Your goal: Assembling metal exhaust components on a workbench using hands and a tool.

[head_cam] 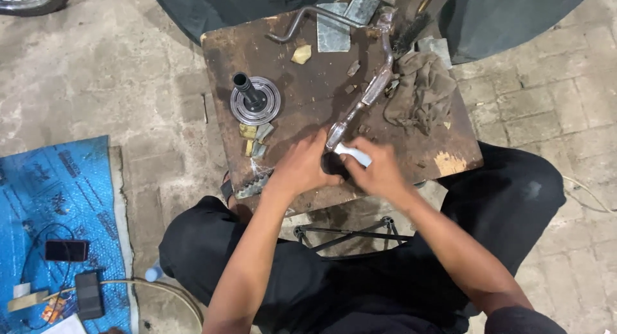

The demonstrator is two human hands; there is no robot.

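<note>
Both hands at near edge of rusty worktable point(450, 164): left hand point(302, 167) clenched over small dark part, right hand point(379, 170) grasping pale end of bent metal lever point(376, 83); lever looks heavy, stiff, greasy; grip near bend

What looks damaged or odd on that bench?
The benchtop is rusted, with a pale chipped patch at its near right edge. Scraps and a dirty rag lie loose around the bent metal lever.

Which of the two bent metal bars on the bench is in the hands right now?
The shiny crank lever, its near end under both hands, left hand and right hand. The dark thin rod lies untouched at the far edge.
</note>
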